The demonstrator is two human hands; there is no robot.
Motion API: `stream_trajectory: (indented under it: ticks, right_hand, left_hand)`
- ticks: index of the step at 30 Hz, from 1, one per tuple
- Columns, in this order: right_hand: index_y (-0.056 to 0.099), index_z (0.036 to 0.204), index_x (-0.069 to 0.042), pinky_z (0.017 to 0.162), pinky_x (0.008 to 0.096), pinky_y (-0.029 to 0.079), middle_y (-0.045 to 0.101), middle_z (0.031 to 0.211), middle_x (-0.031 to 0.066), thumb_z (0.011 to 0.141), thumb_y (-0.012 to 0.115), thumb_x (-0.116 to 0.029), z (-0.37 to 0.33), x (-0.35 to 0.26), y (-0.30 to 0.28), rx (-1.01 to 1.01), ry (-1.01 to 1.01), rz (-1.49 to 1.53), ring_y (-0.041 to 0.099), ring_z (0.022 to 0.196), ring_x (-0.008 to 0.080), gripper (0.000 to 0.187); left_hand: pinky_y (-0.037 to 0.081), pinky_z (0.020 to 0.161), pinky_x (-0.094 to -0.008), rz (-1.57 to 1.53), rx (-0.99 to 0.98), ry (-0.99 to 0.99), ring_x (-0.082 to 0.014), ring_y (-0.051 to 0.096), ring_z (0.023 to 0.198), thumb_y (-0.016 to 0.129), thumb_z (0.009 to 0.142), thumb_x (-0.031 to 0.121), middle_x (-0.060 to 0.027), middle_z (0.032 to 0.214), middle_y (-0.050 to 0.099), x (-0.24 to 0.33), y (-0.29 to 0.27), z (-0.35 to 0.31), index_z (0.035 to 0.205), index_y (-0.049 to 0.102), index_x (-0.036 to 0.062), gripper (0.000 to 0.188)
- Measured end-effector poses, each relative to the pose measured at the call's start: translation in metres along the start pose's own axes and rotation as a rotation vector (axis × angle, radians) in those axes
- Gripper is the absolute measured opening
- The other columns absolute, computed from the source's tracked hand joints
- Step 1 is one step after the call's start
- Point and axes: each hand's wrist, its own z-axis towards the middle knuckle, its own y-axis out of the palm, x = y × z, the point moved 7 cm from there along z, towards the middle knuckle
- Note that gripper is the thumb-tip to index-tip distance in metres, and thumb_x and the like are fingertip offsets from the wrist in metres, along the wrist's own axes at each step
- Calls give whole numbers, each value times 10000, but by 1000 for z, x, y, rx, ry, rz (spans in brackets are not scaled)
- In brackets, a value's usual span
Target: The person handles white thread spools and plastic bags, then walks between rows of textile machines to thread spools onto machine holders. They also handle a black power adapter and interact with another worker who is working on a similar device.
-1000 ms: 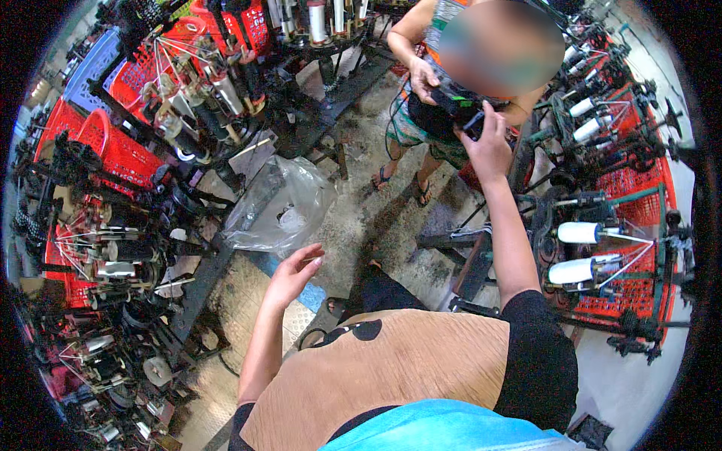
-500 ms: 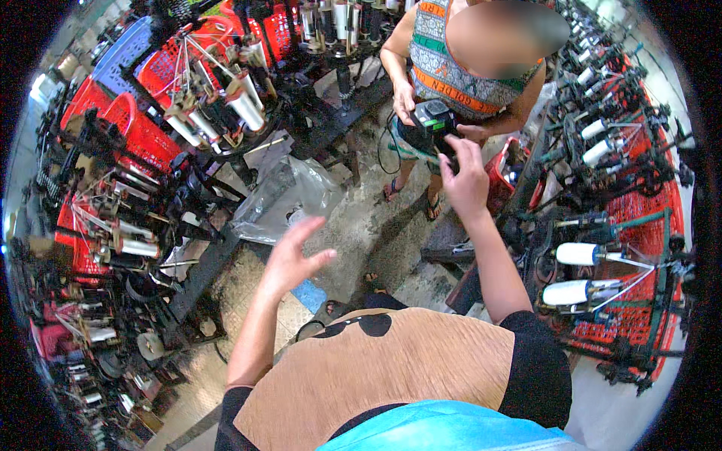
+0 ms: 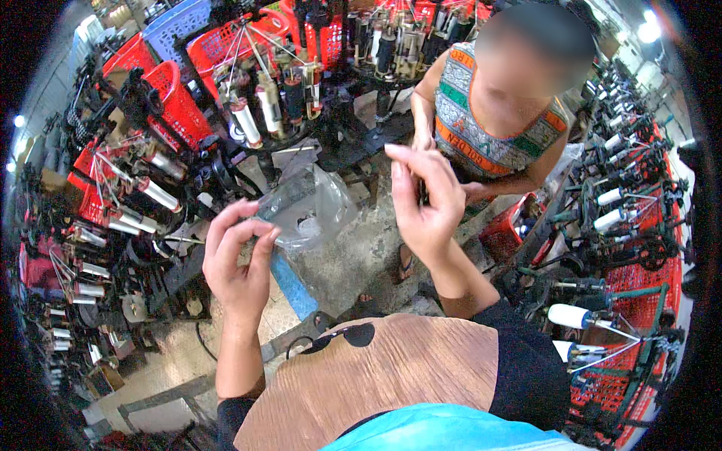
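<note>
My left hand (image 3: 237, 270) is raised at the left with curved fingers, the thumb apart from them and nothing held. Beyond its fingertips, a crumpled clear plastic bag (image 3: 327, 207) lies between the machines. My right hand (image 3: 432, 210) is up in front of a person (image 3: 492, 113) in a patterned sleeveless top. Its fingers are bent, with a gap between thumb and fingers, and no object shows in them. That person's hands are partly hidden behind my right hand, and the black device they held earlier is mostly out of sight there.
Machines with white thread spools (image 3: 244, 120) and red plastic baskets (image 3: 180, 105) line the left side. More spools (image 3: 569, 316) and a red basket (image 3: 639, 270) stand close on my right. A red bin (image 3: 505, 229) sits near the person. Dark sunglasses (image 3: 353, 337) hang at my chest.
My left hand has moved left and its fingers have curled more. The right hand has moved left and bent its fingers, now covering the person's device. My view has shifted, too.
</note>
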Motion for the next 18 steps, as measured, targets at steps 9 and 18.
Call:
stream_trajectory:
  ticks: [9, 18]
  right_hand:
    - [613, 897, -8, 555, 286, 455, 609, 787, 87, 766, 679, 62, -29, -5, 27, 5, -79, 376, 572, 635, 190, 163]
    - [608, 897, -22, 545, 308, 442, 601, 775, 92, 818, 589, -27, -43, -21, 69, 54, 103, 979, 547, 592, 198, 81]
  left_hand:
    - [467, 909, -343, 7, -124, -516, -247, 603, 1064, 630, 849, 8, -113, 1127, 636, -88, -29, -110, 941, 696, 39, 117]
    - [415, 904, -312, -32, 129, -754, -203, 530, 1045, 501, 934, 52, -132, 1135, 566, -104, -127, -177, 861, 567, -2, 112]
